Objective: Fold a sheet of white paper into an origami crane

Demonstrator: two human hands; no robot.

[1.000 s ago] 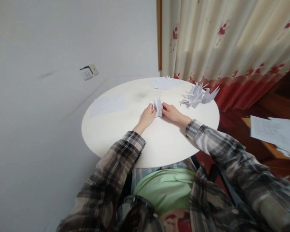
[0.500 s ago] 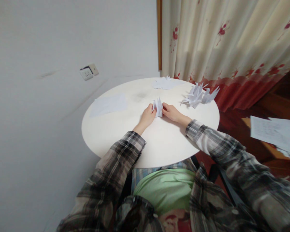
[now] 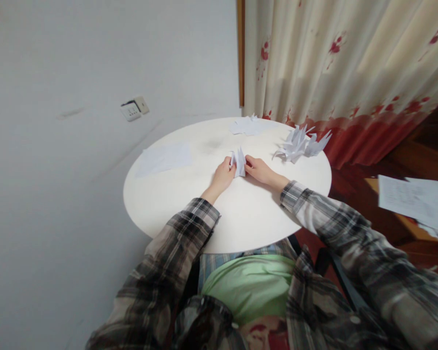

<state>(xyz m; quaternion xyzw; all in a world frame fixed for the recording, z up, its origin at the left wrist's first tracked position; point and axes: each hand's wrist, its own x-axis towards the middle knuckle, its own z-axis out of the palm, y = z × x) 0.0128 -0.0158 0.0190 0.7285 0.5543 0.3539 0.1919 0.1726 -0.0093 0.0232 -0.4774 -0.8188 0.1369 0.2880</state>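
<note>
Round white table point(image 3: 241, 228), viewed from the seated person's edge at 6 o'clock.

Item in hand: a small folded paper piece point(image 3: 238, 161), white, standing upright on the tabletop just beyond centre, toward 12 o'clock.

Left hand point(image 3: 222, 176): resting on the table at the piece's 9 o'clock side, fingertips closed on its left edge.

Right hand point(image 3: 260, 170): resting on the table at the piece's 3 o'clock side, thumb and fingers pinching its right edge. The piece is held between the two hands.

Other items on the table:
- Flat paper sheet point(image 3: 164, 158) at 10 o'clock, well apart from the hands.
- Loose paper pieces point(image 3: 247, 126) at 12 o'clock, near the far rim.
- Cluster of folded paper cranes point(image 3: 300, 143) at 2 o'clock, near the rim.

Off the table: wall socket point(image 3: 133, 109) at 10 o'clock; flowered curtain point(image 3: 343, 73) from 12 to 2 o'clock; printed sheets point(image 3: 416, 199) at 3 o'clock.
</note>
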